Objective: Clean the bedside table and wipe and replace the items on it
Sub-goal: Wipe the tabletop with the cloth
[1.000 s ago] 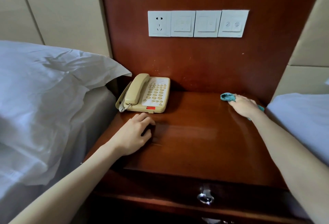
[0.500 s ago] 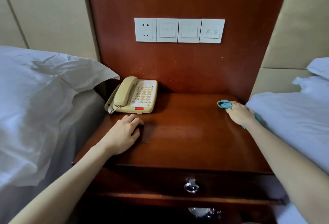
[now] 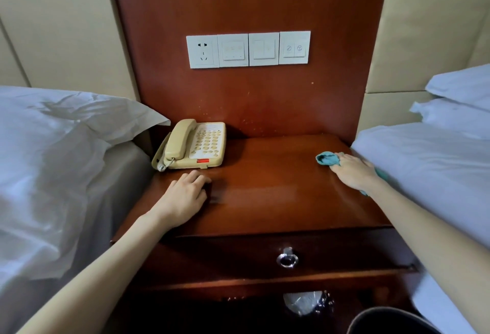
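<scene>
A dark red wooden bedside table [image 3: 265,193] fills the middle of the view. A beige corded telephone [image 3: 195,144] sits at its back left corner, handset in the cradle. My left hand [image 3: 183,198] rests palm down on the tabletop just in front of the telephone, fingers curled under, holding nothing that I can see. My right hand [image 3: 352,171] presses a teal cloth [image 3: 327,158] flat against the table's right edge, next to the bedding; part of the cloth is hidden under the palm.
White pillows and bedding [image 3: 61,164] crowd the table's left side, and another bed [image 3: 424,169] borders its right. A drawer with a metal ring pull [image 3: 287,259] sits below the top. A socket and switch panel [image 3: 248,49] is on the wooden backboard. A dark bin rim [image 3: 384,320] shows bottom right.
My right hand and the cloth slid toward me along the table's right edge. My head pulled back, showing the drawer, bin and right bed. The left hand stayed in place.
</scene>
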